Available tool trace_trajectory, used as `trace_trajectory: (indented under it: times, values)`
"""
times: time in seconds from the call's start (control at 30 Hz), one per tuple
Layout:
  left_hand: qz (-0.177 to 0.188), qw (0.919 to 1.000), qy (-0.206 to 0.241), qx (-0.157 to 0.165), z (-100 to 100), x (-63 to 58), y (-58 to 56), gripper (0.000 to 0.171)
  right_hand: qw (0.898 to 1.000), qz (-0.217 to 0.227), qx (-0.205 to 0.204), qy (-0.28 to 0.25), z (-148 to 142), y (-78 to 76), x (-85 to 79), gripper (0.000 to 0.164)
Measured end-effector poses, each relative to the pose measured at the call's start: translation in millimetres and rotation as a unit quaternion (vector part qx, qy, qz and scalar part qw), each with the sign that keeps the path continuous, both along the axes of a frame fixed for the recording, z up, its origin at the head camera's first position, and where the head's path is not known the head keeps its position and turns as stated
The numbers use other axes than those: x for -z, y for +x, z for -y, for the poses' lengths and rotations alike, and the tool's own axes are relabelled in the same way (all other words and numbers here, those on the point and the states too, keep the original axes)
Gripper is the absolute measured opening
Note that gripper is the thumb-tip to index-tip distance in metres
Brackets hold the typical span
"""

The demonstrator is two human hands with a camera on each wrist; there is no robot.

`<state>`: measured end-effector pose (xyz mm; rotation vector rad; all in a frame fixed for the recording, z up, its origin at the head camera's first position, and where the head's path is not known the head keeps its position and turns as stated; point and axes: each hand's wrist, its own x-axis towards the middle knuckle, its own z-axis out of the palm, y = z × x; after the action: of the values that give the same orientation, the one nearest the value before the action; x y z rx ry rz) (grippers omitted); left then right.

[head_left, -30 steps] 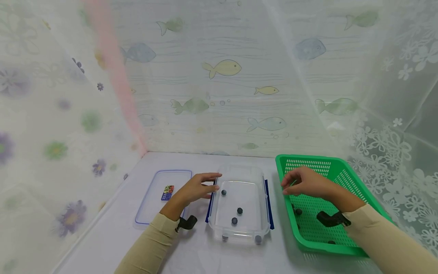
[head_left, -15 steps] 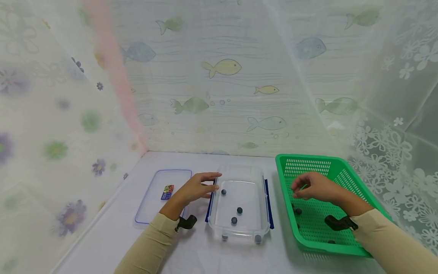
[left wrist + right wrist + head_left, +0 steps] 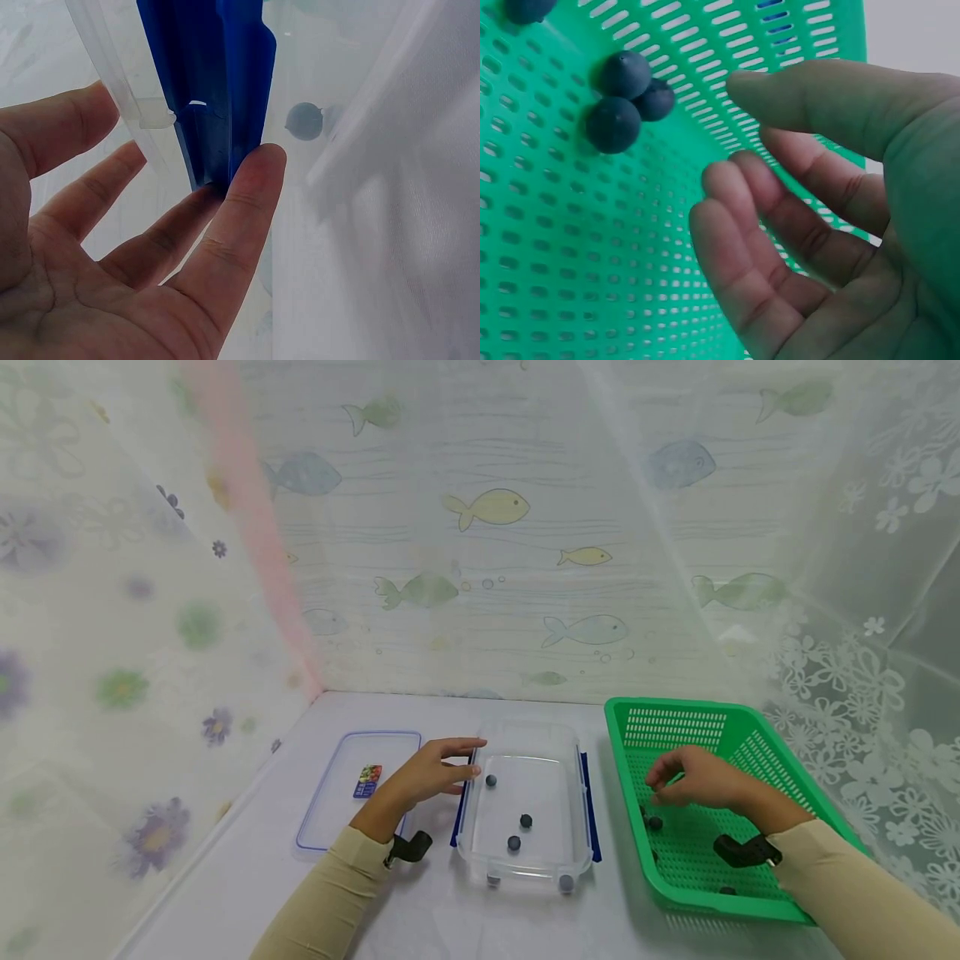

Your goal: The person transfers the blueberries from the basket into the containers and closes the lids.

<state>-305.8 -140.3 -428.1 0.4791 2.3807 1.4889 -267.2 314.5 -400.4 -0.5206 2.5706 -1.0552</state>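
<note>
A clear plastic food container (image 3: 551, 797) with blue side latches holds several small dark blue berry-like balls (image 3: 526, 821). My left hand (image 3: 431, 772) stays at its left side. In the left wrist view its fingertips touch the hanging blue latch (image 3: 202, 82), with fingers loosely bent. My right hand (image 3: 697, 777) hovers inside the green basket (image 3: 697, 703), fingers and thumb loosely curved, nothing between them. Close to those fingertips, a cluster of dark balls (image 3: 613, 125) lies against the basket's left wall. Another ball (image 3: 727, 891) lies near the basket's front.
Left of the container, a clear lid (image 3: 341, 785) with a blue rim and a colorful label (image 3: 367, 782) lies flat on the white table (image 3: 450, 927). Patterned sheets (image 3: 495, 577) enclose the back and both sides.
My right hand has moved right from the basket's left rim, then lowered into the basket towards the balls. My left hand and the container have stayed in place.
</note>
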Motion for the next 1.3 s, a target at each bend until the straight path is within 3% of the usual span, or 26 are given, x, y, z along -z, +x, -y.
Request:
trace_trajectory:
  times: [0.23, 0.83, 1.3]
  values:
    - [-0.002, 1.0000, 0.000, -0.002, -1, 0.9, -0.7, 0.047, 0.999, 0.021, 0.002, 0.025, -5, -1.9, 8.4, 0.032]
    - [0.000, 1.0000, 0.007, 0.002, 0, 1.2, -1.7, 0.047, 0.997, 0.078, -0.018, 0.007, 1, -1.5, 16.1, 0.025]
    - [-0.002, 1.0000, 0.005, 0.002, 0, 3.1, -3.0, 0.049, 0.998, 0.055, -0.026, 0.006, 0, -4.1, 15.1, 0.024]
